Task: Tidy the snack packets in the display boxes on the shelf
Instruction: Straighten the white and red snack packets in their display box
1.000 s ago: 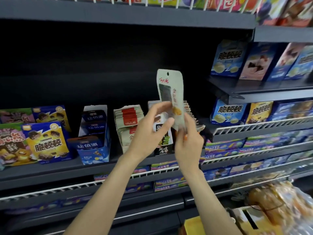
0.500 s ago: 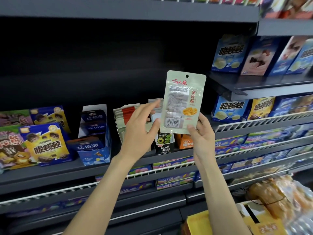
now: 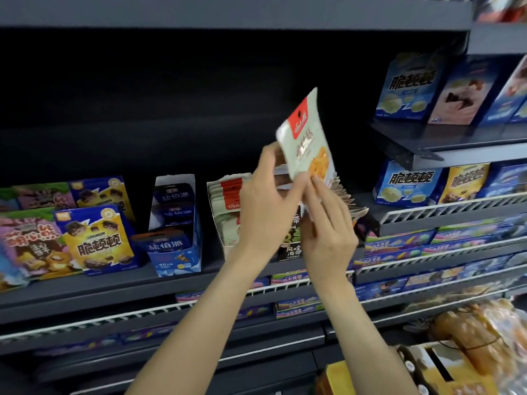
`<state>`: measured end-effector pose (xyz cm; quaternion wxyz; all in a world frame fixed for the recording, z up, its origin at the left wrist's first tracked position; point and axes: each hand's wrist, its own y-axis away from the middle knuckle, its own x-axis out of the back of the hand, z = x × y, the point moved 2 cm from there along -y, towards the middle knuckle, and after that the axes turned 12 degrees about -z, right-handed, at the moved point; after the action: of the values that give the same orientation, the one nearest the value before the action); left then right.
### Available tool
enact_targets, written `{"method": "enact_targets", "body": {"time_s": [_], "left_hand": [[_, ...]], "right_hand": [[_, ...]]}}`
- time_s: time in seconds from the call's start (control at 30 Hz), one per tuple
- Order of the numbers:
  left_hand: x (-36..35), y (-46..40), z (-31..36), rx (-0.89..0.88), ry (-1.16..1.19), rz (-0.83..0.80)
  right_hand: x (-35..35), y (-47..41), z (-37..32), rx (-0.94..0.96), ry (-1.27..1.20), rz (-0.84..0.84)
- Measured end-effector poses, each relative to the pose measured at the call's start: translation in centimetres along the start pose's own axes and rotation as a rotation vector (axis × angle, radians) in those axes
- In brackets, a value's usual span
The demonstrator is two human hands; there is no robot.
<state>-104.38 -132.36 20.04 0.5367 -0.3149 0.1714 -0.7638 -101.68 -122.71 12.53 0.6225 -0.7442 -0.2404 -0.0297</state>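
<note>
Both hands are up at the middle shelf [image 3: 85, 292], holding one snack packet [image 3: 306, 138] in the air above the display boxes. Left hand [image 3: 265, 212] pinches its lower left edge, right hand [image 3: 328, 232] pinches the bottom edge with fingertips [image 3: 315, 182]. Packet is tilted, top leaning right, red-banded front facing the camera; some motion blur.

Step, as I read it: orienting a loose packet before refiling. Directly below and behind the hands sits an open box [image 3: 225, 220] with matching red-and-pale-green packets stood on edge, and to its right a fanned row of packets [image 3: 346, 199] that looks untidy. Blue box [image 3: 176, 232] to the left holds different stock.

Next move probably needs: square the packet upright, front facing out like the others, slot it into the matching box without buckling neighbours. One hand may have to part the stack. Risk: thin pouch bends or knocks the fanned row further.
</note>
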Motion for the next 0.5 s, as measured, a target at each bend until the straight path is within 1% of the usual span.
{"method": "enact_targets", "body": {"time_s": [0.07,0.13,0.23,0.33,0.43,0.5], "left_hand": [[2.0,-0.7,-0.4,-0.012,-0.03,0.039],[4.5,-1.5,-1.1,-0.01,-0.074,0.067],[8.8,-2.6,-2.6,-0.006,-0.154,0.09],[12.1,-3.0,-4.7,0.016,-0.208,0.086],[13.5,-2.6,-7.0,0.084,-0.224,0.085],[13.4,-2.0,-8.1,0.125,-0.206,0.071]], "right_hand": [[-1.0,-0.6,0.1,0.062,0.01,-0.127],[-2.0,-0.9,0.5,0.085,-0.024,-0.255],[-3.2,-0.8,1.5,0.023,-0.068,-0.402],[-4.5,-0.6,2.1,-0.025,-0.17,-0.617],[-6.1,-0.1,2.2,-0.021,-0.202,-0.819],[-6.9,0.4,1.9,-0.021,-0.217,-0.899]]}}
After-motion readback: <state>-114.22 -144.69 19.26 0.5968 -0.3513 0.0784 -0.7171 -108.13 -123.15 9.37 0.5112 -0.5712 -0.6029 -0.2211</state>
